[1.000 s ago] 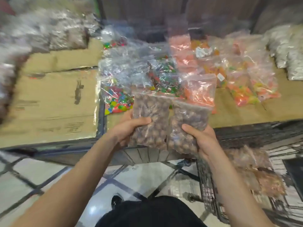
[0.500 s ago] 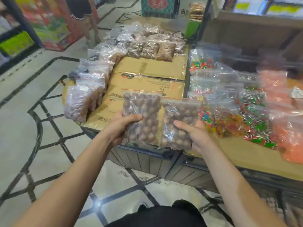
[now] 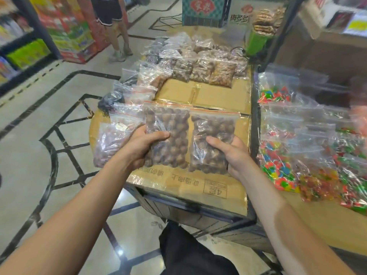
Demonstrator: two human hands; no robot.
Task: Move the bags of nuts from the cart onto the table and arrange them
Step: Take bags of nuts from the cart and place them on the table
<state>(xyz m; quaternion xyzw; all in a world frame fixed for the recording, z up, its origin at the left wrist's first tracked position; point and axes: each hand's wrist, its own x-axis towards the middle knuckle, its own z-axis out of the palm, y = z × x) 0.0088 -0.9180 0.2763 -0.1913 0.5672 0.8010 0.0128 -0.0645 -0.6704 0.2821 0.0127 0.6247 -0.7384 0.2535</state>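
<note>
Hands: our left hand (image 3: 143, 144) gripped one nut bag (image 3: 167, 135), our right hand (image 3: 231, 153) another (image 3: 212, 140)
Surface: both bags above the cardboard-topped table (image 3: 216, 96)
Room: tiled shop floor (image 3: 35, 116) left of the table

Nut bags (image 3: 168, 135) in hands (image 3: 142, 144) — above table (image 3: 208, 96)

I have one view only, from the wearer's head, looking forward and down over the table (image 3: 198, 98). The table's near edge sits close below; shelves and floor lie well beyond it.
</note>
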